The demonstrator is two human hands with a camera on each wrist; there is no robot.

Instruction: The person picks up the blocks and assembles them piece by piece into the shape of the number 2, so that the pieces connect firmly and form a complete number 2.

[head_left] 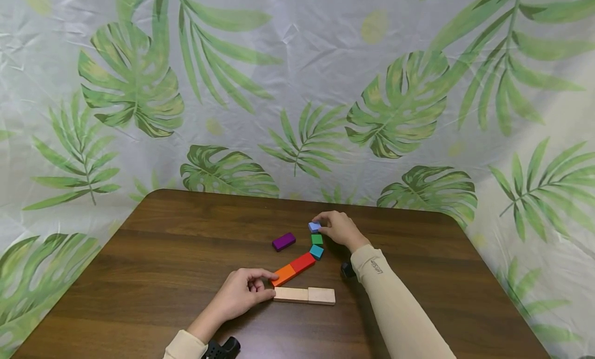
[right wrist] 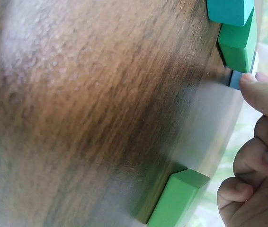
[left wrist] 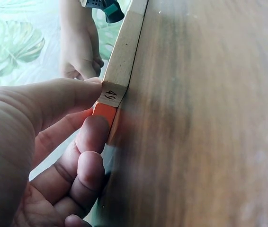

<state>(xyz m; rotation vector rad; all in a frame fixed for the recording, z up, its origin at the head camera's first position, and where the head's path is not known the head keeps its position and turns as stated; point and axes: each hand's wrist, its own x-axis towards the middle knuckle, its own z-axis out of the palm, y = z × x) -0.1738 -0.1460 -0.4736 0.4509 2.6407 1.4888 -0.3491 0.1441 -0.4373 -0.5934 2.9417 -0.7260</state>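
Observation:
In the head view my right hand (head_left: 341,229) pinches a small light blue block (head_left: 314,227) between thumb and fingertips, at the far end of a line of blocks. Nearer along that line come a green block (head_left: 317,239), a teal block (head_left: 316,252), a red block (head_left: 302,263) and an orange block (head_left: 284,275). My left hand (left wrist: 53,137) holds the near end of the line, a finger against the orange block and the thumb at the end of a plain wooden block (left wrist: 110,94) marked 49. A second wooden block (head_left: 322,296) adjoins it.
A purple block (head_left: 283,242) lies apart, left of the line. Another green block (right wrist: 179,198) stands on the table beneath the right hand in the right wrist view. The brown wooden table (head_left: 139,276) ends at a leaf-patterned cloth (head_left: 302,90) behind.

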